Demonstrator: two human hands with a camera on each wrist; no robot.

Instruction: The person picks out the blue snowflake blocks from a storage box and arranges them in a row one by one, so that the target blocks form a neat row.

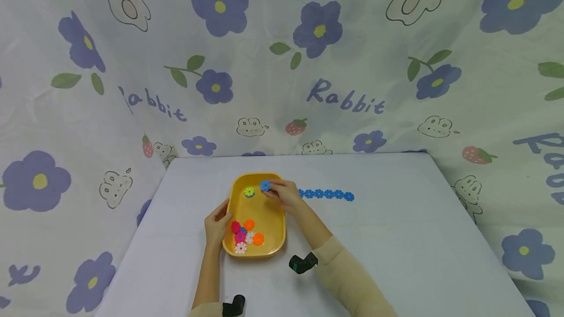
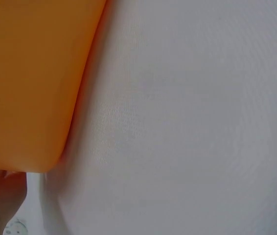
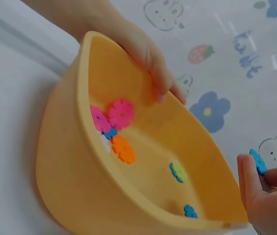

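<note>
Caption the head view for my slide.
Left hand holds a yellow tray of flower-shaped pieces; right hand pinches a blue piece; a blue row lies alongside.

room right of the right forearm (image 1: 314,223); tray (image 1: 269,213) blocks left, blue row (image 1: 329,193) beyond

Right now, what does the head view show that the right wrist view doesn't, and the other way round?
Only the head view: a row of blue flower pieces on the table, and beige sleeves. Only the right wrist view: a loose blue piece lying in the yellow tray, one I cannot make out from the head. Both: the left hand holding the tray, the right hand pinching another blue piece.
</note>
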